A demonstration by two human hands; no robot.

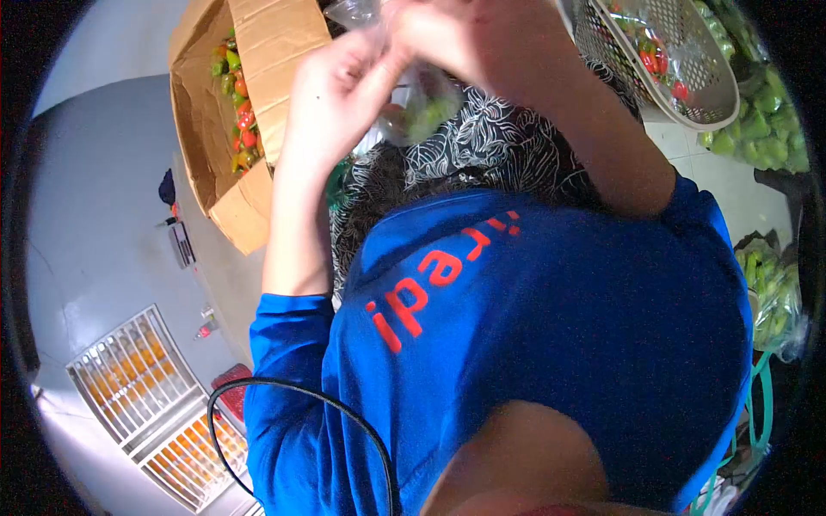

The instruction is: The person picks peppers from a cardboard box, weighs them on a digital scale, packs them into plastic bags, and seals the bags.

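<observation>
A clear plastic bag [428,110] with green and some reddish produce in it hangs below my hands, in front of the black and white patterned cloth on my lap. My left hand [340,90] is closed, its thumb and fingers pinched at the gathered top of the bag. Against it, at the upper edge of the view, my right hand [460,39] is also closed at the bag's neck. Motion blurs its fingers, and part of it lies outside the picture. Loose clear plastic [354,12] sticks up beyond my left fingers.
To the left stands an open cardboard box [274,73] holding red and green peppers [245,129]. A pale plastic basket [718,99] with bagged red peppers is at the upper right. Bags of green produce [766,129] lie beyond it. A black cable [297,389] loops by my left sleeve.
</observation>
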